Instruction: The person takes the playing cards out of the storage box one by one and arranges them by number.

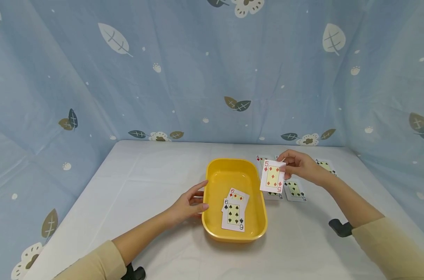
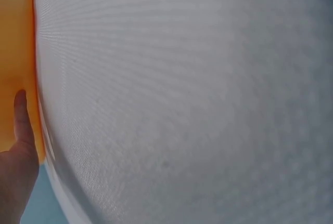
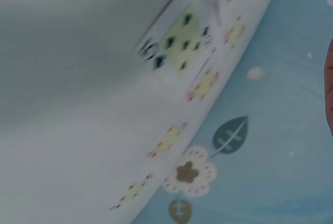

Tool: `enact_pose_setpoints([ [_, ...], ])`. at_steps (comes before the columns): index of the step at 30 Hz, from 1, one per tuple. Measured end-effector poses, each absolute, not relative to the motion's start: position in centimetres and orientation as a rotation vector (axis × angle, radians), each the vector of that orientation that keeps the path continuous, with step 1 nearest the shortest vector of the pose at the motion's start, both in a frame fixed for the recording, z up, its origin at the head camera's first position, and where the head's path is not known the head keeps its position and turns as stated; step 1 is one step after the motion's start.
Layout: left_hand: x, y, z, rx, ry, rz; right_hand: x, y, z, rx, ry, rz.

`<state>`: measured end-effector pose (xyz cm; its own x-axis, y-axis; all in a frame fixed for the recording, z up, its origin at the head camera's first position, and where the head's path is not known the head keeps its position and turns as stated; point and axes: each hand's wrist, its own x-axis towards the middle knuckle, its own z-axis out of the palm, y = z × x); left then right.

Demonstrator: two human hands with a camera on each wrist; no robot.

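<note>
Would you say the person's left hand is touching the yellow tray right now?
Touching: the left wrist view shows the left hand with its thumb pressed against the yellow tray.

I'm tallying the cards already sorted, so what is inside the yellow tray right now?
The yellow tray holds two face-up cards: a six of spades lying on top of a red six. The spade card covers most of the red one, so its suit stays unclear.

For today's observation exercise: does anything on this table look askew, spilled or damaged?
Only mildly: the two six cards in the yellow plastic tray overlap crookedly instead of stacking square. Nothing looks spilled or damaged. The right hand holds a five of diamonds; the left hand touches the tray's side.
</note>
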<state>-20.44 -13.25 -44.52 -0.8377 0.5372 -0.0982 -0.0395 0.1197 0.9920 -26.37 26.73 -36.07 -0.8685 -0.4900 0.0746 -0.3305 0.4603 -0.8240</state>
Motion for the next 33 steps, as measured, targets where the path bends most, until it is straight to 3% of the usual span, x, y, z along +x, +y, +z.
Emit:
enact_pose_setpoints([
  [33, -20.4, -13.3, -44.4, 0.518, 1.961, 1.768, -25.7, 36.6, -38.7, -0.318, 2.749, -1.041],
])
